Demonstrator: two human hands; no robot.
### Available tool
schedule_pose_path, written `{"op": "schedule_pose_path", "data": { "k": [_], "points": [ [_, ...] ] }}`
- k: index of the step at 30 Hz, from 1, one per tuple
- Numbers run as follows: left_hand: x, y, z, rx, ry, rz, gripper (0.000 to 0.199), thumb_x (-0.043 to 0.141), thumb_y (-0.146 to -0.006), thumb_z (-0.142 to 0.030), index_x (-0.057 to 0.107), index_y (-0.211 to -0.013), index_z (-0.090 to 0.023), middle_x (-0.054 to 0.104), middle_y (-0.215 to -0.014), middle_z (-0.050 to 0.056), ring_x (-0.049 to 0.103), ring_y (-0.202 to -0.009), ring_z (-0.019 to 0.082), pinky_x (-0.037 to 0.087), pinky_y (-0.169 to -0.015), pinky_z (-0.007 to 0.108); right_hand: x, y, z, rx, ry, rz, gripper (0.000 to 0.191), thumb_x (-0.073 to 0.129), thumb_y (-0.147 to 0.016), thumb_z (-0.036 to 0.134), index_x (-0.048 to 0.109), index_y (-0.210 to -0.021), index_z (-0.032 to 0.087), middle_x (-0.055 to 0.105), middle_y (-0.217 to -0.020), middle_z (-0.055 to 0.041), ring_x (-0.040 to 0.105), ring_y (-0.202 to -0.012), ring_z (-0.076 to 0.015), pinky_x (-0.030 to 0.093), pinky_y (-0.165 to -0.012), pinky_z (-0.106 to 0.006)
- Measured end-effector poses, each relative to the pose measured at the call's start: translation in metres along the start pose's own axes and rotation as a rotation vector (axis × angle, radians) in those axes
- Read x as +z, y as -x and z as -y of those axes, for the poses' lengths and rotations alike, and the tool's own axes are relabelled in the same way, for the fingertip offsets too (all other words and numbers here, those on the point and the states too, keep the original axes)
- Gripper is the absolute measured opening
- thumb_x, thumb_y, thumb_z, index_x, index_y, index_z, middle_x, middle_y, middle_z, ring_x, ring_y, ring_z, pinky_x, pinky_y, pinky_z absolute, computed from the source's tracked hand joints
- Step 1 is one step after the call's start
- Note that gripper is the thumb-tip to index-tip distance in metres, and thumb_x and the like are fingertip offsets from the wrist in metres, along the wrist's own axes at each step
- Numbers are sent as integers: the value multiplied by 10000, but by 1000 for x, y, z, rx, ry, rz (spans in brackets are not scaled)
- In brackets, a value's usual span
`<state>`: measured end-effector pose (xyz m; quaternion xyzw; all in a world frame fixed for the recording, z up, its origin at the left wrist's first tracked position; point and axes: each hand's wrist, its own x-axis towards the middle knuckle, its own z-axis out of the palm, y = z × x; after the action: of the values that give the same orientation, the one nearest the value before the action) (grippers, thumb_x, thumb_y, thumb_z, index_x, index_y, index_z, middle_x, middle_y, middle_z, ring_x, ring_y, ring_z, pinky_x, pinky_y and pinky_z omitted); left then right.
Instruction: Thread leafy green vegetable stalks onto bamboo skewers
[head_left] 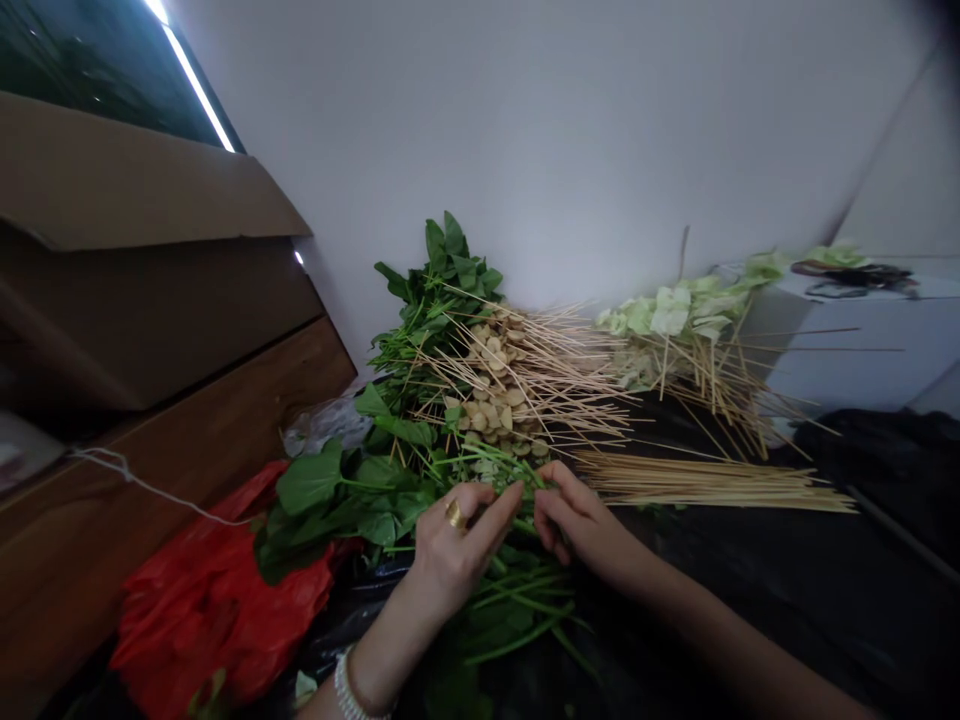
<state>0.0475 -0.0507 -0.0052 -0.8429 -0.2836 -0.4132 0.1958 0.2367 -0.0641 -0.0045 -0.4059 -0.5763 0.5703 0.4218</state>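
Note:
Near the middle, my left hand [459,540], with a gold ring and a beaded bracelet, is closed around green stems [487,458]. Close to its right, my right hand [574,515] pinches the ends of the same stems with bent fingers. Broad green leaves [322,490] spread to the left of my hands, and more loose stems [525,600] lie below them. Just beyond my hands are skewered pale brown slices [495,400], their sticks pointing right. Bare wooden skewers [720,483] lie in a bundle to the right.
A red plastic bag [225,600] lies at the lower left beside a wooden board [172,460] and a cardboard box [150,300]. Upright leafy greens [442,280] stand against the wall. Skewered pale green leaves [675,310] are at the back right. Black plastic [750,580] covers the surface.

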Motion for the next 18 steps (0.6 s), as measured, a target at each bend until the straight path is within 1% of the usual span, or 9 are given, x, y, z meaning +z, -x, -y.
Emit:
{"op": "schedule_pose_path", "data": {
  "k": [1, 3, 6, 8, 12, 16, 18],
  "points": [
    [3, 1, 0, -9, -1, 33, 364, 639, -872, -130, 599, -1227, -196, 602, -908, 51, 618, -796, 136, 510, -665, 224, 2, 2, -1, -10, 23, 18, 230, 424, -936, 463, 390, -959, 236, 520, -570, 103, 408, -384, -64, 295, -407, -183],
    [6, 0, 1, -19, -7, 67, 292, 626, -883, -143, 608, -1171, -188, 619, -1003, 80, 633, -875, 155, 522, -713, 234, 6, 4, -3, -31, 48, 46, 237, 419, -945, 467, 368, -983, 239, 533, -592, 100, 414, -375, -65, 296, -393, -181],
    [5, -2, 3, -5, -9, 99, 157, 610, -891, -153, 611, -1047, -165, 648, -1012, 87, 634, -896, 177, 525, -747, 259, 10, 5, -7, -84, 60, 49, 232, 408, -955, 459, 342, -1003, 241, 555, -615, 97, 422, -353, -62, 287, -370, -173],
    [3, -5, 3, 26, -16, 125, 146, 602, -894, -165, 606, -1040, -160, 664, -990, 84, 629, -871, 186, 521, -740, 276, 12, 5, -10, -109, 71, 38, 210, 398, -963, 440, 339, -1004, 242, 556, -613, 100, 428, -340, -60, 283, -360, -168],
    [1, -6, 2, 79, -66, 164, 178, 617, -883, -213, 615, -1058, -179, 682, -912, 56, 591, -757, 186, 485, -657, 286, 14, 5, -13, -110, 74, 32, 191, 381, -974, 429, 346, -979, 241, 553, -595, 103, 428, -320, -57, 272, -343, -157],
    [8, -4, -1, 79, -74, 230, 41, 597, -874, -218, 617, -886, -184, 635, -745, 25, 530, -672, 190, 430, -590, 298, 14, 6, -12, -77, 48, 35, 251, 392, -965, 491, 349, -981, 243, 542, -571, 108, 424, -315, -65, 270, -327, -158],
    [11, -3, -3, 26, -39, 232, 98, 557, -878, -202, 582, -784, -186, 593, -695, 23, 508, -655, 189, 416, -581, 298, 14, 7, -11, -54, -3, 47, 281, 404, -958, 518, 354, -983, 243, 519, -550, 119, 437, -325, -69, 285, -338, -158]
  ]
}}
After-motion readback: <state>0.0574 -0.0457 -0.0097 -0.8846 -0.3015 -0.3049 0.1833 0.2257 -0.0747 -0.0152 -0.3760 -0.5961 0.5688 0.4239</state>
